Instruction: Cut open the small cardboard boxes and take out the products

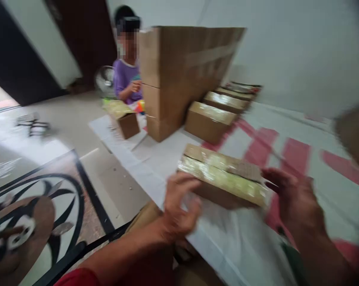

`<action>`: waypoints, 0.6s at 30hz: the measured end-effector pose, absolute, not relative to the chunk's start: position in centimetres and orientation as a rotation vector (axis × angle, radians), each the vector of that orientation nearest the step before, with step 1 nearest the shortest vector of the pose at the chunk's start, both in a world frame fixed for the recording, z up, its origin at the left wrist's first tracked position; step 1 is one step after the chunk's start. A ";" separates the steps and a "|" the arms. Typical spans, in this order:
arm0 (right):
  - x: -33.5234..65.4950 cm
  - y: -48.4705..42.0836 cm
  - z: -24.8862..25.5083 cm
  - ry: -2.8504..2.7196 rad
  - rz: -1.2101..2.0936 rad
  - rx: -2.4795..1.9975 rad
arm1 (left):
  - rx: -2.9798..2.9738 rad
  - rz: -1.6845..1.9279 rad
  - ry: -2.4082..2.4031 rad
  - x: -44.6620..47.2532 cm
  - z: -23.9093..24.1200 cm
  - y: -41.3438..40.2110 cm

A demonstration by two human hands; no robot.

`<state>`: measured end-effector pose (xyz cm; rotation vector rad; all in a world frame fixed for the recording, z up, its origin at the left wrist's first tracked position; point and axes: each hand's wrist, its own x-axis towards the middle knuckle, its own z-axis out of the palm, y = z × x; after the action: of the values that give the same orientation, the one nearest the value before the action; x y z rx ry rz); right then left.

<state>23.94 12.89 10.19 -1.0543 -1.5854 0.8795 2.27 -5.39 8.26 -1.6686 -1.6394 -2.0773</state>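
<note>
In front of me is a small cardboard box (227,192), its top flaps closed and covered with shiny, yellowish clear tape. My left hand (182,202) is at its near left end, with curled fingers against the corner and the thumb apart. At the opposite end, my right hand (298,198) has its fingertips against the box's side. The box is held between both hands, low over the white-covered table. Motion blur smears the fingers, and whether the box's underside touches the table cannot be made out.
Tall stacked cartons (194,71) stand at the table's far side. Several smaller taped boxes (211,121) line up beside them near the wall. Another box (128,123) sits at the table's left edge, near a person in a purple shirt (124,77). A red-and-white printed sheet (295,155) lies rightward.
</note>
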 end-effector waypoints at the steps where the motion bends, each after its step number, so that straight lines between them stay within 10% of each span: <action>1: 25.3 12.7 9.8 -1.502 0.934 -1.100 | -1.591 -2.044 -1.682 1.3 8.7 -4.9; 18: 38.8 -2.5 1.8 -2.282 -0.208 -2.079 | -1.615 -2.774 -2.157 -3.0 7.8 2.9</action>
<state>38.85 -2.47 1.78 -2.0789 -2.2824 -0.2080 -3.03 2.85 7.80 -1.6146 -2.1567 -2.7743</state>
